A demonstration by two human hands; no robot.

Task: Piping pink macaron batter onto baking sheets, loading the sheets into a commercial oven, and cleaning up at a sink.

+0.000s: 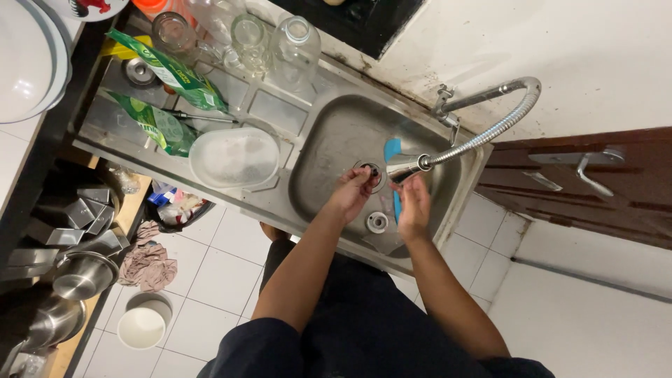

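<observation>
Both my hands are in the steel sink (329, 133). My left hand (352, 192) reaches to the round drain (371, 170) with its fingers curled at the drain's edge; whether it grips anything is hidden. My right hand (414, 203) is held with fingers spread just below the head of the flexible metal faucet (483, 126). A blue flat thing (392, 148) lies in the basin behind the faucet head, partly covered by it and by my right hand. A small round metal strainer (376, 222) sits on the basin floor between my forearms.
On the drainboard lie a white oval container (234, 157), green packets (168, 70) and several upturned glass jars (248, 38). Metal pots (84, 273) fill a shelf at the left. A white bowl (143, 325) and a rag (148, 262) are on the tiled floor. A brown door (588, 182) stands right.
</observation>
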